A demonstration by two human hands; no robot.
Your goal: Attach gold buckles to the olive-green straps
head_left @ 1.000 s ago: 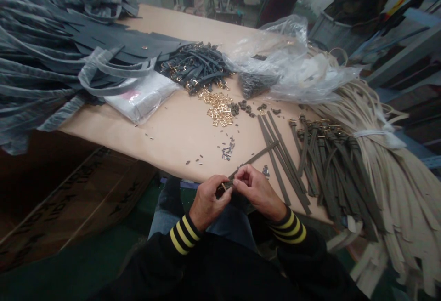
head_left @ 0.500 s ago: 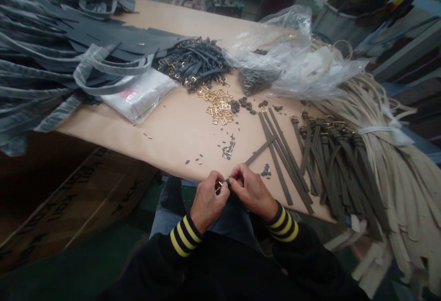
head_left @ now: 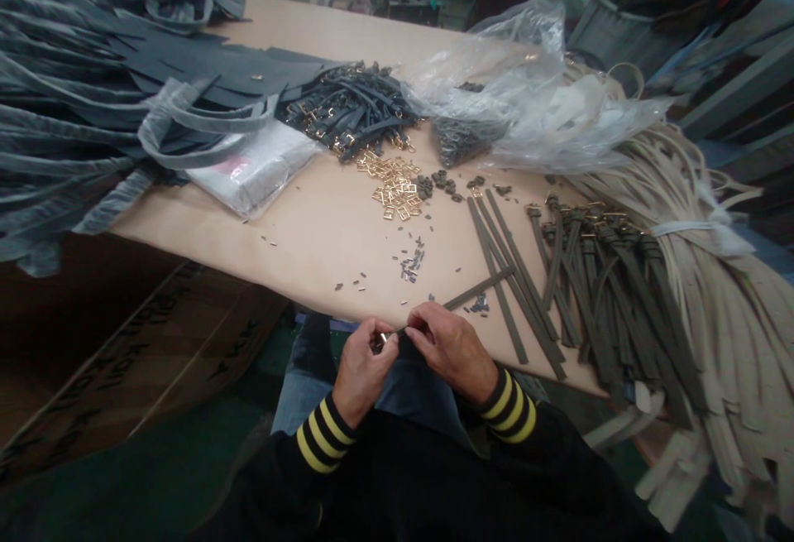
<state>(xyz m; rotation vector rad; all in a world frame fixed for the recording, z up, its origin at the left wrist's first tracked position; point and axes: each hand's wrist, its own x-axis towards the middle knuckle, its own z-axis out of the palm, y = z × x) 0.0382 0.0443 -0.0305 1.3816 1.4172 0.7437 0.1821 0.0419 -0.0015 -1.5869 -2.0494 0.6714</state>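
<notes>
Olive leather strap (head_left: pixel 479 289), small gold buckle (head_left: pixel 382 339)

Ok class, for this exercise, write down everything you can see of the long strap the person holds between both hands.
The strap is a long, narrow, flat band of dark olive material, possibly leather. It runs straight up and to the right over the table, its far end free. The left hand and right hand pinch its near end, where a small shiny metal fitting shows.
</notes>
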